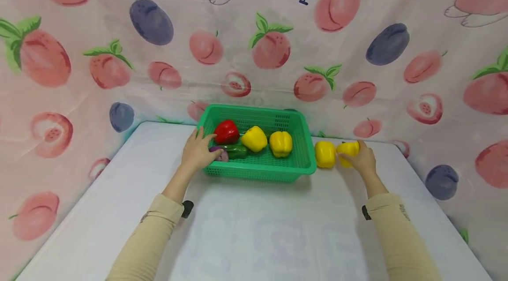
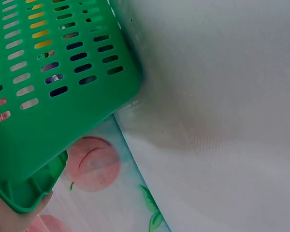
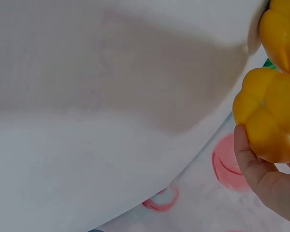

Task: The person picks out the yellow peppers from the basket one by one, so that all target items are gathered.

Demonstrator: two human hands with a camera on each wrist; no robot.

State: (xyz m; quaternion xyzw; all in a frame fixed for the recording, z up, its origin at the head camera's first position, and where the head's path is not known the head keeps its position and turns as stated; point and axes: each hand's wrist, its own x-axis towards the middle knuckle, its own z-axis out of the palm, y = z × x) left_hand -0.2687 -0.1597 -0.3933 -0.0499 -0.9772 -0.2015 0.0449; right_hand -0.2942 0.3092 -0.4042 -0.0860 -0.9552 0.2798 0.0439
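A green plastic basket (image 1: 258,170) stands near the back of the white table. My left hand (image 1: 197,151) grips its left rim, with thumb and a finger reaching over the inner side. Inside lie a red bell pepper (image 1: 226,132), a dark green cucumber (image 1: 234,151), a purple vegetable (image 1: 219,154) partly hidden by my thumb, and two yellow bell peppers (image 1: 254,139). Right of the basket, my right hand (image 1: 362,159) holds a yellow bell pepper (image 3: 268,113) between thumb and fingers. Another yellow bell pepper (image 1: 325,154) sits between that one and the basket.
A pink cloth (image 1: 254,87) printed with peaches and plums hangs behind the table (image 1: 258,228) and at both sides. The table's back edge runs close behind the basket and peppers. Each wrist carries a dark device.
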